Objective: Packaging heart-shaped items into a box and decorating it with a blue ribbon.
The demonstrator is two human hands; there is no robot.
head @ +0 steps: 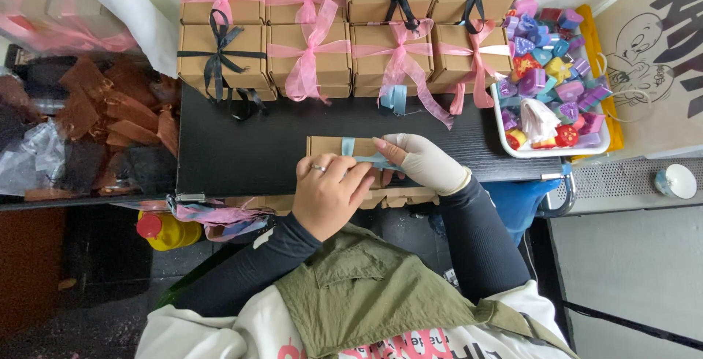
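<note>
Both hands work one small kraft box (327,146) at the near edge of the black table (242,146). Left hand (329,194), bare with a ring on one finger, lies curled over the box top, fingertips pressing a light blue ribbon (359,155) against the cardboard. Right hand (423,163), in a pale glove, pinches the same ribbon between thumb and forefinger just beside the left fingertips. Ribbon runs across the lid, one short end standing up over the far edge of the box. Most of the box is hidden under the hands; whether the lid is fully closed cannot be told.

Behind, at the far side of the table, two rows of tied kraft boxes (307,55) stand packed together, most with pink bows, a few with black. A loose blue ribbon piece (394,99) lies in front of them. To the right, a white tray (512,150) holds coloured shaped pieces, mostly purple and blue. To the left, brown pouches (121,110) lie heaped.
</note>
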